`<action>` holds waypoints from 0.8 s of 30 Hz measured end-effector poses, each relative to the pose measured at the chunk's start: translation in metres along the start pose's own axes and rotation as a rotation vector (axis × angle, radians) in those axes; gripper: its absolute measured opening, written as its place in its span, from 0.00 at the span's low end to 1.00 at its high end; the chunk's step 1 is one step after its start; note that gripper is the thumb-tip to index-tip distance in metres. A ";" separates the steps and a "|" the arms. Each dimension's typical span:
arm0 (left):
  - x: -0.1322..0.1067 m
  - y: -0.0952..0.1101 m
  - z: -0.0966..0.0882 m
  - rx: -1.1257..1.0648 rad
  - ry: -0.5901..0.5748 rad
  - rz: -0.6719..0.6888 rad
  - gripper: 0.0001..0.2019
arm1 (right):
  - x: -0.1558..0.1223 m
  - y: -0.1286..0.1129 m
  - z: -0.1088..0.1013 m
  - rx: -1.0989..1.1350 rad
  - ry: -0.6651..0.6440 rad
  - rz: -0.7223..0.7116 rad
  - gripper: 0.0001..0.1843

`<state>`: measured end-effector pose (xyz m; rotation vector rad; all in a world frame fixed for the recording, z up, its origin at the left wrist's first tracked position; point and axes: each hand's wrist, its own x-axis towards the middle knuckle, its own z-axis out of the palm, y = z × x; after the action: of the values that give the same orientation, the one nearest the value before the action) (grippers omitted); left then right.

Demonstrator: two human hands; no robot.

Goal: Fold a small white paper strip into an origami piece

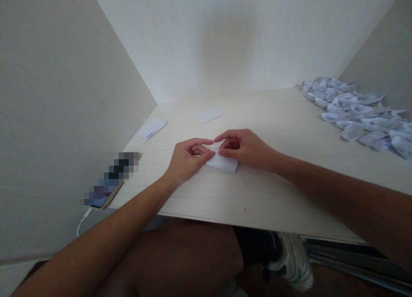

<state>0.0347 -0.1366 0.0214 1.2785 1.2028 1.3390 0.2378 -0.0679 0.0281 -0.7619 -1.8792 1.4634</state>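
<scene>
A small white sheet of paper (223, 162) lies at the middle of the pale tabletop, between my two hands. My left hand (192, 154) pinches its left side, thumb on top near the upper edge. From the other side my right hand (243, 147) grips the same paper with its thumb, index finger curved above. The two index fingertips almost meet just beyond the paper. The far edge of the sheet is partly hidden by my fingers, and I cannot tell whether it is folded there.
A stack of white paper slips (153, 128) rests on the left, and another slip (210, 115) lies farther back. Many folded paper pieces (354, 112) are heaped along the right. A phone (112, 181) with a charging cable (83, 219) leans by the left wall. Panels enclose the table (199, 198).
</scene>
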 end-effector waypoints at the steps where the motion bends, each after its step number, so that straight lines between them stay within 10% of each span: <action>1: 0.000 0.000 0.001 -0.005 0.010 -0.008 0.16 | 0.000 0.001 0.000 -0.007 -0.005 0.006 0.14; 24: -0.007 0.004 0.014 -0.018 -0.006 -0.108 0.15 | -0.002 -0.004 0.004 0.075 0.020 0.029 0.24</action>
<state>0.0488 -0.1430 0.0246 1.1874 1.2353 1.2640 0.2356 -0.0729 0.0308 -0.7680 -1.7948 1.5301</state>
